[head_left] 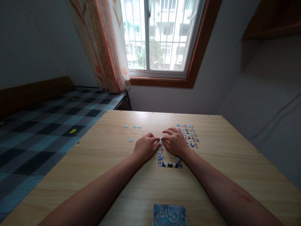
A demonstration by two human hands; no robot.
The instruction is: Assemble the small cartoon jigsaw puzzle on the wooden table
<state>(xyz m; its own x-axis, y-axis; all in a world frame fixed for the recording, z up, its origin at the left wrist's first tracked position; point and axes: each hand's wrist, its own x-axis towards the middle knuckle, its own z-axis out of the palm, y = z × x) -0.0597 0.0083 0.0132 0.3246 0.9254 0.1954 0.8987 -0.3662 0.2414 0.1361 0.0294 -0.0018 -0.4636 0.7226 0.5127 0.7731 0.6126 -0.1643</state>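
A partly joined puzzle border (170, 165) lies on the wooden table (117, 194), with a left column, a bottom row and part of a right side showing. My left hand (147, 147) is closed at the top of the left column, thumb and index finger at a small puzzle piece (160, 138). From the other side my right hand (174, 142) touches the same spot with bent fingers, its palm over the frame's inside. Rows of loose pieces (192, 135) lie just right of my right hand, which covers some of them.
Several loose pieces (137, 127) lie at the back left, and one piece (131, 140) sits left of my left hand. A blue Bluey box (170, 215) is at the near edge. Beyond the table are a checked bed (77, 114) and a window.
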